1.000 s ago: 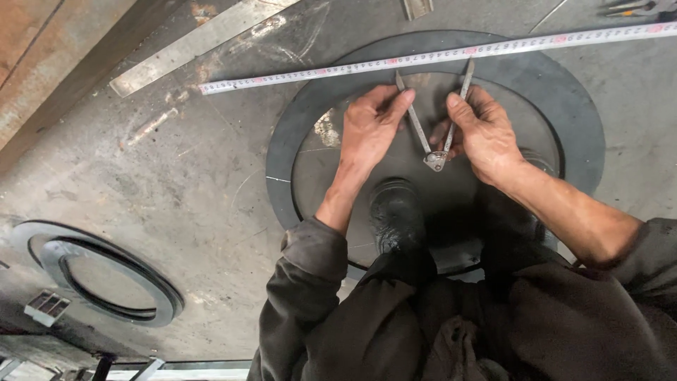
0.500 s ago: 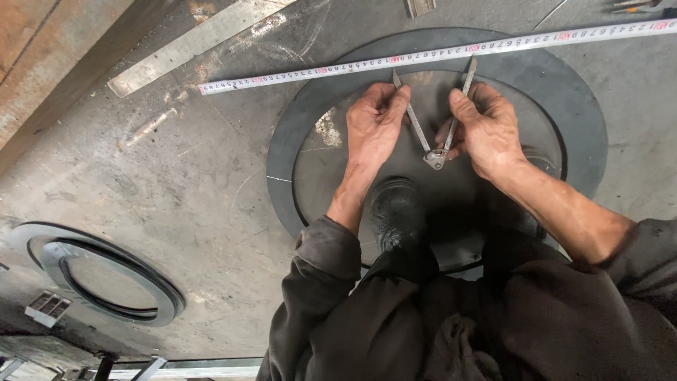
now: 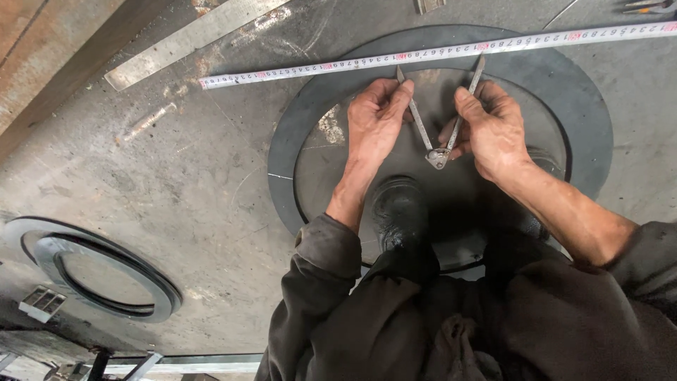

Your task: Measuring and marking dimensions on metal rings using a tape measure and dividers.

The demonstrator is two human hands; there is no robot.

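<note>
A metal divider compass [image 3: 438, 134] lies spread in a V, its two points up against a white tape measure [image 3: 437, 52]. My left hand [image 3: 374, 123] pinches the left leg. My right hand [image 3: 490, 130] holds the right leg near the hinge. Both rest over a dark round steel disc [image 3: 564, 92] with an inner circle, lying on a grey metal plate. My black boot [image 3: 398, 208] stands on the disc just below the hands.
A flat steel ring [image 3: 92, 268] lies at the lower left. A long metal strip [image 3: 190, 39] lies slanted at the upper left beside a rusty beam [image 3: 49, 56]. Small tools [image 3: 645, 5] peek in at the top right edge.
The two hands and the compass have barely shifted; the legs stay spread against the tape. The view has moved slightly.
</note>
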